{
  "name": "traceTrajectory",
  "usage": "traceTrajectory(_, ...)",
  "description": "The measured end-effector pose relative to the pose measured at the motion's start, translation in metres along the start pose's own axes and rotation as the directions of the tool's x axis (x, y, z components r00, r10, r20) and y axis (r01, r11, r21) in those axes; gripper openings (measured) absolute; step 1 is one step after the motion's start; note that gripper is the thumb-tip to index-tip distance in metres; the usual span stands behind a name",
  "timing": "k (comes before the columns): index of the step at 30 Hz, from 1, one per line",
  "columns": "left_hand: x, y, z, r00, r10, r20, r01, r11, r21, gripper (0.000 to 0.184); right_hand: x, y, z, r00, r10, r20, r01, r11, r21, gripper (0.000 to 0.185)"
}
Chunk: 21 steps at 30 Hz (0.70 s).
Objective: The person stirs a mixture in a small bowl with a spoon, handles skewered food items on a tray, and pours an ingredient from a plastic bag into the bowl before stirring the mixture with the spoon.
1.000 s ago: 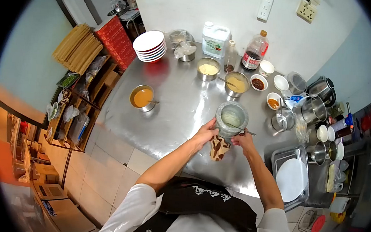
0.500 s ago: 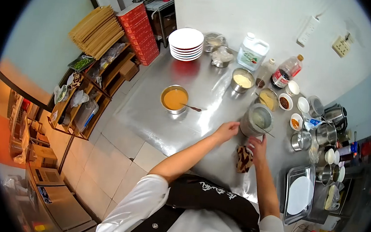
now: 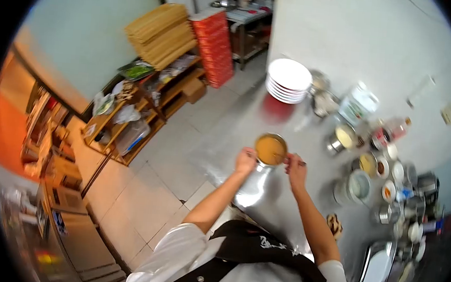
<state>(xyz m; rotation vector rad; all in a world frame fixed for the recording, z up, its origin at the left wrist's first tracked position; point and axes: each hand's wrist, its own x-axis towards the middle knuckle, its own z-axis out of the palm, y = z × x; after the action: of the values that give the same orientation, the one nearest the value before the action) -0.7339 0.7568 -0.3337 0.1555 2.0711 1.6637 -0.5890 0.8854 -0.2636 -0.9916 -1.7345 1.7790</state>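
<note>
Head view: at the centre of the frame, a metal bowl [image 3: 266,165] of orange-brown liquid [image 3: 270,148] stands between the left hand [image 3: 245,161] and right hand [image 3: 295,171], fingers curled at its sides; blur hides whether either grip is closed. It should feel stiff, moderately heavy, slippery if smeared, and spill-prone; best held level by opposite walls. The apron's white characters [image 3: 275,245] and the jug's label [image 3: 353,109], upper right, are unreadable.
</note>
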Motion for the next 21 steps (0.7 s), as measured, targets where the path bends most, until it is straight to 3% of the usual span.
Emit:
traceTrajectory(2,0.007,0.005,0.005,1.000,-0.001,-0.017,0.002,0.997,0.073,0.012,-0.017,-0.038,0.004,0.978,-0.166,0.128,0.195,0.944,-0.267,0.032)
traceTrajectory(4,-0.003,0.030,-0.001,0.991,-0.127,0.028,0.126,0.992,0.027,0.011,-0.028,-0.036,-0.001,0.855,-0.371,0.361,0.517,0.574,-0.635,0.025)
traceTrajectory(6,-0.002,0.030,-0.005,0.989,-0.115,0.092,0.118,0.992,-0.031,0.011,-0.051,-0.055,0.005,0.719,-0.390,0.575,0.692,0.336,-0.639,0.027)
traceTrajectory(9,-0.003,0.026,-0.004,0.986,-0.073,0.147,0.083,0.994,-0.065,0.011,-0.068,-0.072,0.021,0.715,-0.308,0.628,0.699,0.357,-0.620,0.029)
traceTrajectory(13,-0.008,0.023,-0.006,0.987,-0.018,0.157,0.016,1.000,0.017,0.012,-0.055,-0.063,0.039,0.725,-0.355,0.591,0.684,0.260,-0.682,0.024)
traceTrajectory(21,-0.045,0.020,-0.001,0.985,-0.132,0.113,0.158,0.952,-0.261,0.016,-0.053,-0.048,0.004,0.698,-0.331,0.635,0.706,0.166,-0.689,0.022)
